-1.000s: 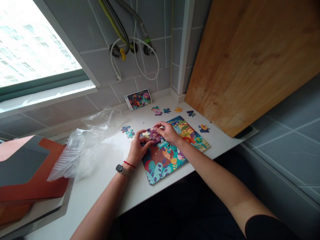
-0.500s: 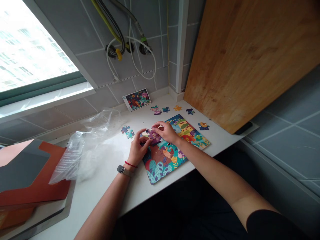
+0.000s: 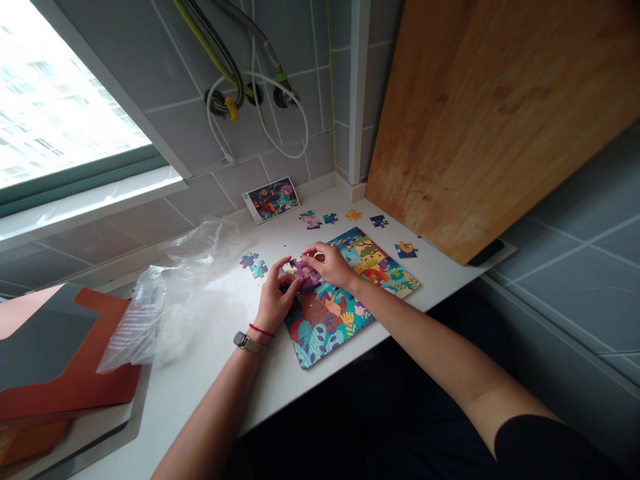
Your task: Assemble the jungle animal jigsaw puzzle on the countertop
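Observation:
Between both hands are purple jigsaw pieces (image 3: 307, 275), over the far left part of a partly joined jigsaw puzzle (image 3: 320, 340) with bright animals and plants. My left hand (image 3: 278, 293), with a watch and a red cord at the wrist, has thumb and fingers closed around their left edge. From the far side my right hand (image 3: 330, 263) pinches the same purple section with thumb and fingertips. Whether these pieces lie flat or are slightly raised, I cannot tell. Loose blue puzzle pieces (image 3: 254, 264) lie just left of my left hand.
More loose pieces (image 3: 353, 215) are scattered behind the puzzle. A picture card (image 3: 271, 199) leans on the tiled wall. Left are a crumpled clear plastic bag (image 3: 170, 300) and an orange-red box (image 3: 107, 373). A wooden board (image 3: 475, 120) stands at the right.
Both hands stay at the purple pieces, with only a slight shift of the right fingers. The camera view has moved a little.

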